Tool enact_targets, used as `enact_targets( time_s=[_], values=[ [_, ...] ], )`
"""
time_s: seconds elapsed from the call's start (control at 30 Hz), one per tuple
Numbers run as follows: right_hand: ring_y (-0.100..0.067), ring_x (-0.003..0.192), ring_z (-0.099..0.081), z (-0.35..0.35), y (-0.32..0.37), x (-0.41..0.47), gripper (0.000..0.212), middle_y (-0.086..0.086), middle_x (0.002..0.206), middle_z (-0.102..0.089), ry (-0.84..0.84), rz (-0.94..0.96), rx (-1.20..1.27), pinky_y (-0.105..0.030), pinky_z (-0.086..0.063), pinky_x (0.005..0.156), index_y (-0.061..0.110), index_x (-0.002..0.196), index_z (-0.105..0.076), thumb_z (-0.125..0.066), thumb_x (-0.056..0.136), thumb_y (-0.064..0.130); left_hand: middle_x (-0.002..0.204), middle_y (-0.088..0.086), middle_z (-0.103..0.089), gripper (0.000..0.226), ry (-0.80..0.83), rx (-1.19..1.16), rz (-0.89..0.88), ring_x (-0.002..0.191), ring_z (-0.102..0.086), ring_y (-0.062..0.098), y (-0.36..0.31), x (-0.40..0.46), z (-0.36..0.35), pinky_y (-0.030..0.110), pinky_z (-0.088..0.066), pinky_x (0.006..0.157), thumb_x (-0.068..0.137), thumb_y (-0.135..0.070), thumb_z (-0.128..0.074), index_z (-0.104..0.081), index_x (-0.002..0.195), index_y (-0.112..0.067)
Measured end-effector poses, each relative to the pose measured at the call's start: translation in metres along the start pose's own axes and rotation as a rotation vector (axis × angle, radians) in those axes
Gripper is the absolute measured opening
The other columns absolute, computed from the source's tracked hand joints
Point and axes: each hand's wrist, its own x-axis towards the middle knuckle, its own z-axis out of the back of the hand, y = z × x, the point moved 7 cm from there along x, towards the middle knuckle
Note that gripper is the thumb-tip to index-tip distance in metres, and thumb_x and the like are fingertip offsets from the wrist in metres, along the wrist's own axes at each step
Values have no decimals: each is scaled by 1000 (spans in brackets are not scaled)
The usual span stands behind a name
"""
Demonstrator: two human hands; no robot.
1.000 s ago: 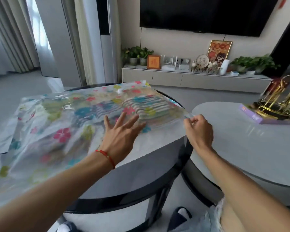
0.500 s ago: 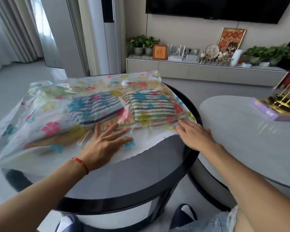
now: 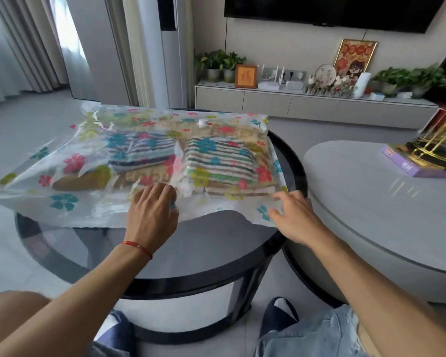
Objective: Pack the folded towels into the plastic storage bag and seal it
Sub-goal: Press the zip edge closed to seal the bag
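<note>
A clear plastic storage bag (image 3: 62, 202) printed with coloured flowers lies flat on the round dark glass table (image 3: 216, 261). Inside it sit two stacks of folded striped towels: a blue-striped stack (image 3: 142, 155) on the left and a green-striped stack (image 3: 216, 163) on the right, with beige towels under them. A white valve cap (image 3: 203, 122) shows near the bag's far edge. My left hand (image 3: 152, 215) rests on the bag's near edge, fingers curled onto the plastic. My right hand (image 3: 294, 217) lies on the bag's near right corner, fingers relaxed.
A grey oval table (image 3: 371, 215) stands close on the right, carrying a purple box (image 3: 407, 166) and a gold ornament (image 3: 438, 145). A low TV cabinet (image 3: 314, 104) with plants and frames runs along the far wall. My knees and slippers sit below the table.
The bag has settled flatter on the table. My left hand slid right along the near edge and its spread fingers have curled. My right hand stayed at the right corner.
</note>
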Motion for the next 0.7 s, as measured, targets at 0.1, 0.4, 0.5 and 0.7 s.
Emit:
enact_targets(
  time_s=[0.1, 0.4, 0.5, 0.7],
  values=[
    [-22, 107, -54, 16, -28, 4, 45, -8, 130, -52, -97, -155, 235, -19, -43, 61, 18, 140, -48, -61, 99, 28, 88, 10, -55, 20, 11, 28, 100, 83, -53, 36, -11, -1, 8, 45, -43, 74, 72, -6, -68, -55, 87, -10],
    [-19, 58, -72, 23, -72, 7, 15, -12, 77, -74, 94, -360, 818, -25, -50, 50, 0, 100, -70, -72, 96, 15, 105, 6, -62, 26, -38, -241, -387, 101, -56, 29, -161, -11, 14, 43, -43, 94, 82, -22, -65, -66, 106, -13],
    [-16, 52, -61, 20, -71, 10, 16, -5, 67, -69, 225, -289, 778, -24, -42, 44, 6, 89, -72, -67, 96, 19, 107, 5, -66, 38, 14, -184, -473, 103, -58, 27, -219, 3, -8, 41, -44, 98, 88, -36, -59, -66, 115, -11],
    [-10, 47, -37, 17, -69, 20, 41, 6, 59, -47, 302, -104, 705, -22, -20, 40, 28, 55, -54, -51, 96, 27, 66, 0, -60, 11, -4, -104, -380, 67, -58, 24, -255, 33, -35, 36, -46, 64, 75, -20, -76, -67, 72, -15]
  ],
)
